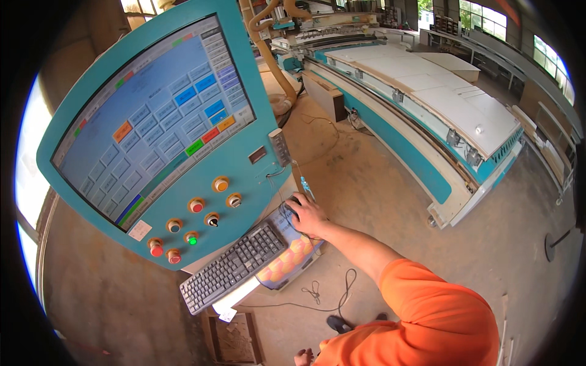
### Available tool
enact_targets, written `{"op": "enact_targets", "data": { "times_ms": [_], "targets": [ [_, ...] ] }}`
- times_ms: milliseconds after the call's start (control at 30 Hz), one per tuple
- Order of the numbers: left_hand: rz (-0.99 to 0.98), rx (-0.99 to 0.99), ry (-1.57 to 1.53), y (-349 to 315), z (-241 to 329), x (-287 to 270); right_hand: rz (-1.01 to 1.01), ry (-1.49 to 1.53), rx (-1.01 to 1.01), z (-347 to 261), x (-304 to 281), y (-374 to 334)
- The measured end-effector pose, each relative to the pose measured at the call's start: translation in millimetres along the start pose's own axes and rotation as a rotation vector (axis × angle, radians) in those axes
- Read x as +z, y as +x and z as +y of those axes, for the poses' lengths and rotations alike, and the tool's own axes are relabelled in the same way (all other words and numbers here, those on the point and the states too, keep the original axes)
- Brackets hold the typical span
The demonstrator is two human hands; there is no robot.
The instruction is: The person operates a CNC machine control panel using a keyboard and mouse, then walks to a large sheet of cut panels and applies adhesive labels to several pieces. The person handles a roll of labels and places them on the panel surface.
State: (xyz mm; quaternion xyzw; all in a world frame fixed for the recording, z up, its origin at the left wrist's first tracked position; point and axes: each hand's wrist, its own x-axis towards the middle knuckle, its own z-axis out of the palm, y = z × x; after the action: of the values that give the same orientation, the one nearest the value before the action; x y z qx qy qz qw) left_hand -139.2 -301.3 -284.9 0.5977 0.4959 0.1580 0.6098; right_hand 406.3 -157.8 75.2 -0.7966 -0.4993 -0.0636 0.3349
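Observation:
My right hand [307,216] rests over a dark computer mouse [294,200], fingers curved round it. The mouse sits on a patterned mouse pad [293,259] with yellow and pink shapes. Beside it, to the left, lies a black keyboard [235,265] on a narrow shelf. Above them stands a teal control panel [201,177] with a lit screen [159,116] full of grey, blue and coloured on-screen buttons. Below the screen are several push buttons and knobs, one lit green [192,240]. My left hand [303,357] hangs low at the bottom edge, its fingers curled and partly cut off.
A long teal and cream machine [421,171] bearing white boards [421,79] extends across the back right. A loose black cable [342,299] lies on the concrete floor near my shoes [337,324]. A shallow wooden box [235,338] stands below the keyboard shelf.

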Motion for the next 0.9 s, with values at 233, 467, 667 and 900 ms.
{"op": "enact_targets", "data": {
  "times_ms": [233,467,667,900],
  "targets": [
    [-0.025,-0.224,0.173,19.5,60.7,1.6,0.13,0.166,-0.127,26.7,-26.1,-62.1],
    [-0.102,-0.139,0.32,12.9,46.2,27.5,-0.143,0.123,0.177,95.1,-53.9,-285.3],
    [-0.25,-0.155,0.493,0.3,58.4,65.3,-1.033,-0.109,0.75,193.1,-76.3,-600.8],
    [-0.447,-0.052,0.738,23.5,88.3,92.1,-0.813,-0.063,1.25,262.5,-125.2,-727.5]
  ]
}}
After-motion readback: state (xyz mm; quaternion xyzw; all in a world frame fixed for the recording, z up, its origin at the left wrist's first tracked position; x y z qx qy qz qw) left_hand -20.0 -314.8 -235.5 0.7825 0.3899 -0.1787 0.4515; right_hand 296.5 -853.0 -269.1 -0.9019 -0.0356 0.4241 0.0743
